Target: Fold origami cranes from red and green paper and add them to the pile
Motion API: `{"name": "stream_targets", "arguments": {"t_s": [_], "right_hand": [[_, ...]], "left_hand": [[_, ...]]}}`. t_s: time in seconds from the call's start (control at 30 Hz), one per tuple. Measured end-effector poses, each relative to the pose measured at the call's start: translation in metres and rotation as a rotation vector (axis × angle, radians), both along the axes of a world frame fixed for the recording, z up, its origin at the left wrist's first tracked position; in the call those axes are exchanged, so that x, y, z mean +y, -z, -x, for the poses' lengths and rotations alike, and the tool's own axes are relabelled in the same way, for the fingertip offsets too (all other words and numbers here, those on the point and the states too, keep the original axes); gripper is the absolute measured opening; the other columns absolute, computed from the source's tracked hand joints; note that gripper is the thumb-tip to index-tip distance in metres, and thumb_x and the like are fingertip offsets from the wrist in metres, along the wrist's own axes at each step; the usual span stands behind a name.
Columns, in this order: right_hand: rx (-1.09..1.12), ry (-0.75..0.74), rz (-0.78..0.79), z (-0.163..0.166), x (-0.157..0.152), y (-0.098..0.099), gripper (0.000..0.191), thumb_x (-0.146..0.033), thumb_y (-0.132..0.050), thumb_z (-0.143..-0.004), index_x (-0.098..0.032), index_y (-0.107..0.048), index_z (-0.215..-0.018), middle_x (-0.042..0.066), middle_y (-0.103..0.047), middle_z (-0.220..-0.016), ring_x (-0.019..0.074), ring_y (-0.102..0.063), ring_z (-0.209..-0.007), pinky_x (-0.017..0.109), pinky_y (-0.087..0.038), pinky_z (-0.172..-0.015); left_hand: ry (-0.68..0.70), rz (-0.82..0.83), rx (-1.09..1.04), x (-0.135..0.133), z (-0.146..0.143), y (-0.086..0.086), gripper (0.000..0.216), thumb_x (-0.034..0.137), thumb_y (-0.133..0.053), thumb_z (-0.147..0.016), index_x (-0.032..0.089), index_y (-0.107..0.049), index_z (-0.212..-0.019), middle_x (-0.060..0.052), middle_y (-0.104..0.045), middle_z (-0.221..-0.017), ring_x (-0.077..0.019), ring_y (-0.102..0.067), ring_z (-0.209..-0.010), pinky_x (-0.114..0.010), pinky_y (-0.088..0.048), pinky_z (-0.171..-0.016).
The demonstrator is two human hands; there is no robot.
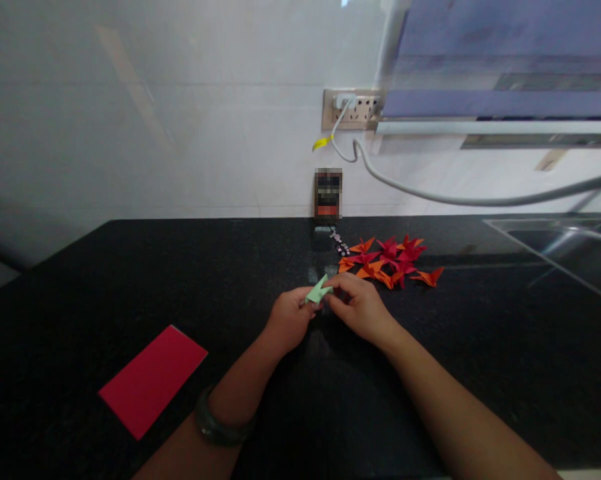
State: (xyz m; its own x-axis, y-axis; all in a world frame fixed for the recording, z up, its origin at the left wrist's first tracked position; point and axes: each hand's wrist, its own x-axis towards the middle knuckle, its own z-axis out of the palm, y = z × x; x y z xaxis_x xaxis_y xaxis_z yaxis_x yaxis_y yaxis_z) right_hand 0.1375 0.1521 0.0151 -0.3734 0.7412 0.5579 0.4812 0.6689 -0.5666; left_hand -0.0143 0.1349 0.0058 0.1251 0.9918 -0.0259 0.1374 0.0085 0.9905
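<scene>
A small piece of pale green folded paper [317,292] is held just above the dark countertop between my two hands. My left hand [291,321] grips its lower left side, thumb and fingers closed on it. On the other side, my right hand [361,305] pinches its right-hand part between thumb and forefinger. The paper has pointed flaps, one sticking upward. Right behind my right hand lie several red and orange folded paper cranes [387,257] in a loose group. Some fingertips are hidden behind the paper.
A red sheet stack [153,381] lies on the black countertop [220,267] at left. A phone-like object with a blurred front [328,193] leans on the wall, a beaded strap [339,241] before it. A sink [570,247] is at right; a white cable [430,197] hangs from a socket [353,109].
</scene>
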Motion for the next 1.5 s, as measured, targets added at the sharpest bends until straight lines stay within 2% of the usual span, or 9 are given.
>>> {"name": "stream_targets", "arguments": {"t_s": [0.13,0.37,0.43,0.53,0.73,0.83,1.13,1.3,1.5], "right_hand": [[0.025,-0.067,0.024,0.001,0.0,-0.001,0.015,-0.007,-0.054,-0.074,-0.019,-0.064,-0.077,0.003,-0.064,-0.075,0.0142,-0.057,-0.074,0.027,-0.042,-0.07],[-0.095,-0.1,-0.076,0.002,-0.003,-0.005,0.015,-0.018,-0.058,-0.078,-0.023,-0.066,-0.09,0.002,-0.068,-0.084,0.0154,-0.057,-0.077,0.032,-0.038,-0.075],[-0.111,-0.07,-0.065,0.004,-0.004,-0.006,0.013,-0.021,-0.055,-0.08,-0.023,-0.067,-0.083,0.002,-0.068,-0.079,0.0146,-0.057,-0.074,0.031,-0.037,-0.074],[-0.1,0.009,-0.051,0.006,-0.007,-0.006,0.021,-0.023,-0.05,-0.084,-0.02,-0.066,-0.069,0.001,-0.067,-0.07,0.0131,-0.056,-0.067,0.03,-0.037,-0.071],[-0.178,0.031,-0.181,0.016,-0.018,-0.007,0.015,-0.022,-0.052,-0.082,-0.021,-0.067,-0.086,0.002,-0.07,-0.085,0.0157,-0.054,-0.072,0.031,-0.039,-0.069],[-0.224,0.037,-0.218,0.02,-0.023,-0.008,0.016,-0.02,-0.051,-0.081,-0.022,-0.067,-0.084,0.003,-0.069,-0.09,0.0175,-0.053,-0.075,0.032,-0.041,-0.069],[-0.199,0.033,-0.193,0.019,-0.026,-0.011,0.017,-0.018,-0.05,-0.082,-0.019,-0.066,-0.088,0.004,-0.068,-0.097,0.0181,-0.056,-0.079,0.034,-0.044,-0.072],[-0.141,0.015,-0.187,0.017,-0.025,-0.011,0.016,-0.017,-0.049,-0.082,-0.018,-0.065,-0.082,0.004,-0.069,-0.093,0.0169,-0.058,-0.079,0.034,-0.043,-0.074],[-0.139,-0.051,-0.219,0.017,-0.025,-0.009,0.018,-0.016,-0.049,-0.082,-0.021,-0.064,-0.092,0.004,-0.068,-0.097,0.0163,-0.06,-0.084,0.032,-0.043,-0.076]], "left_hand": [[-0.004,0.08,-0.162,-0.001,-0.002,-0.003,0.018,0.018,-0.059,-0.064,0.015,-0.068,-0.08,-0.001,-0.064,-0.068,-0.0138,-0.056,-0.064,-0.023,-0.042,-0.059],[0.055,0.143,-0.347,-0.003,-0.002,-0.006,0.025,0.026,-0.066,-0.063,0.014,-0.066,-0.085,-0.003,-0.065,-0.076,-0.0131,-0.055,-0.07,-0.024,-0.042,-0.067],[0.079,0.177,-0.396,-0.004,-0.002,-0.006,0.03,0.028,-0.067,-0.062,0.014,-0.065,-0.088,-0.004,-0.065,-0.08,-0.0133,-0.055,-0.072,-0.025,-0.042,-0.069],[0.088,0.195,-0.445,-0.004,-0.003,-0.004,0.032,0.03,-0.067,-0.064,0.013,-0.063,-0.091,-0.005,-0.064,-0.082,-0.0131,-0.055,-0.072,-0.026,-0.042,-0.07],[0.017,0.172,-0.543,-0.003,-0.003,-0.005,0.02,0.015,-0.063,-0.062,0.012,-0.063,-0.082,-0.002,-0.062,-0.07,-0.0112,-0.054,-0.063,-0.025,-0.042,-0.065],[-0.002,0.19,-0.628,-0.004,-0.003,-0.009,0.02,0.009,-0.058,-0.061,0.012,-0.063,-0.08,-0.001,-0.061,-0.065,-0.0105,-0.053,-0.059,-0.023,-0.041,-0.06],[-0.048,0.3,-0.905,-0.001,0.0,-0.014,0.017,0.01,-0.047,-0.069,0.008,-0.063,-0.075,-0.007,-0.064,-0.069,-0.0114,-0.055,-0.06,-0.022,-0.041,-0.056],[-0.015,0.294,-0.908,-0.002,0.0,-0.013,0.017,0.016,-0.047,-0.078,0.008,-0.062,-0.077,-0.009,-0.065,-0.075,-0.0123,-0.058,-0.064,-0.022,-0.044,-0.058],[0.001,0.229,-0.841,-0.004,0.0,-0.015,0.022,0.027,-0.051,-0.081,0.008,-0.062,-0.084,-0.01,-0.066,-0.08,-0.0154,-0.061,-0.072,-0.025,-0.046,-0.063]]}}
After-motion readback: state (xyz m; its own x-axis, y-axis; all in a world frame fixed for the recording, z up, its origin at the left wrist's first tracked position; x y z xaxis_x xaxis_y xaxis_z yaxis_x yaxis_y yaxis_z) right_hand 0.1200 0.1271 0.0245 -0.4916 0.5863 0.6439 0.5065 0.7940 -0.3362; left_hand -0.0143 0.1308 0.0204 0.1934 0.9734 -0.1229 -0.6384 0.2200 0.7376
